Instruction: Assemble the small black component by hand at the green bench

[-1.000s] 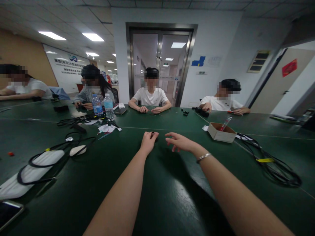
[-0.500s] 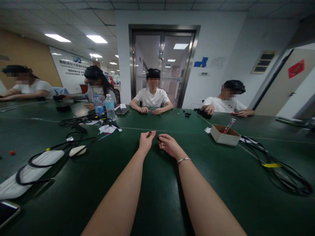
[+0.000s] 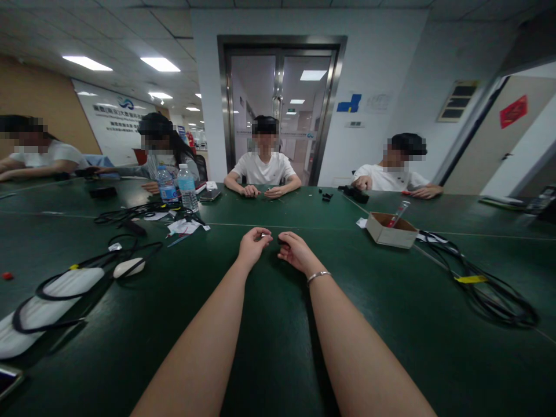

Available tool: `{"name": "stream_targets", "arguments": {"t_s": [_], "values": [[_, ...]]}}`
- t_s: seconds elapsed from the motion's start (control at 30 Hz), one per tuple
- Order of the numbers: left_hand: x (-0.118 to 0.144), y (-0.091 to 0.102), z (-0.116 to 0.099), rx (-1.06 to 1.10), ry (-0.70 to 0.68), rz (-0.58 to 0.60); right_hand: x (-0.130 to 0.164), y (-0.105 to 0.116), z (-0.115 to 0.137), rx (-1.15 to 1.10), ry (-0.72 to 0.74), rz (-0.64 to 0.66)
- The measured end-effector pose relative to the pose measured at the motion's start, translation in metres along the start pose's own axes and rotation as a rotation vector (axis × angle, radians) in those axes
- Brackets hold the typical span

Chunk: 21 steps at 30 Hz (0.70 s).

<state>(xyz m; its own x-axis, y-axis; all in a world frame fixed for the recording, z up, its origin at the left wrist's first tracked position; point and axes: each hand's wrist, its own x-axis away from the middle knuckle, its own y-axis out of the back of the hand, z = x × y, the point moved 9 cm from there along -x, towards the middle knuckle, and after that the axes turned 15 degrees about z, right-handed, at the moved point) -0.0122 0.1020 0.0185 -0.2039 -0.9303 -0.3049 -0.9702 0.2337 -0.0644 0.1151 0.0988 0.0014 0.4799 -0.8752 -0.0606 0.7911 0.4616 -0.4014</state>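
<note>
Over the green table [image 3: 269, 324], my left hand [image 3: 253, 248] pinches a small object between thumb and fingertips; a light, shiny bit of it shows, too small to name. Just to its right, my right hand [image 3: 299, 253] has its thumb and index finger closed on a small dark piece [image 3: 281, 241], mostly covered by the fingers. A narrow gap separates the two sets of fingertips. A silver bracelet [image 3: 319, 277] circles my right wrist.
A small cardboard box [image 3: 391, 231] holding a red-and-clear tube stands at right, beside coiled black cable [image 3: 495, 295]. Left are a white power strip [image 3: 52, 310], a white mouse [image 3: 129, 267], paper scraps [image 3: 185, 227] and water bottles [image 3: 187, 188]. Several people sit across the table.
The view has turned slightly, so the scene sits further left and higher. My hands have drawn a little apart, and a shiny bit now shows at the left fingertips.
</note>
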Motion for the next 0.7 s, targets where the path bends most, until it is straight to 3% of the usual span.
{"name": "stream_targets", "arguments": {"t_s": [0.17,0.37,0.7], "values": [[0.0,-0.003,0.007,0.098,0.05,0.024,-0.001,0.0,-0.002,0.014,-0.013,-0.013],[-0.002,-0.009,0.001,-0.083,0.034,0.099,-0.002,-0.002,-0.001,0.042,0.004,-0.014],[-0.003,-0.015,0.005,-0.041,0.056,0.175,0.0,-0.003,0.001,0.009,-0.002,-0.006]]}}
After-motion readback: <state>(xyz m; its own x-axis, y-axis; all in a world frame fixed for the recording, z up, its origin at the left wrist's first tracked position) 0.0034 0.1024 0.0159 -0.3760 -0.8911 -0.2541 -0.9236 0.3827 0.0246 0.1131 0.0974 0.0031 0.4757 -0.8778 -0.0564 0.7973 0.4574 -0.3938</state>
